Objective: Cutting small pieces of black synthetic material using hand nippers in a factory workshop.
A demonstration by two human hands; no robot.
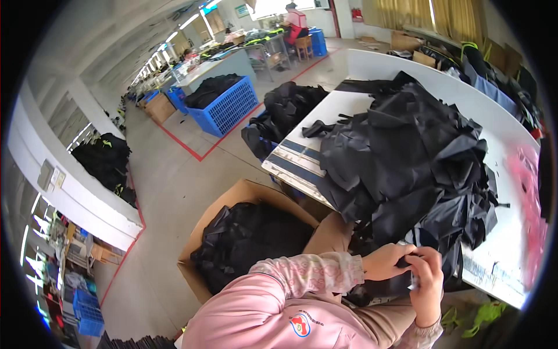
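Observation:
My left hand and my right hand meet close together in front of my body, at the near edge of a white table. Both have their fingers closed around a small black fabric piece. A small shiny bit shows by the right hand's fingers; its kind is too small to make out. Just beyond the hands, a large heap of black fabric pieces covers much of the tabletop. Some of this fabric hangs over the near edge toward my lap.
An open cardboard box with black fabric stands at my left. Behind it are a dark fabric bundle and a blue crate. Pink plastic lies at the table's right. Another person sits far back.

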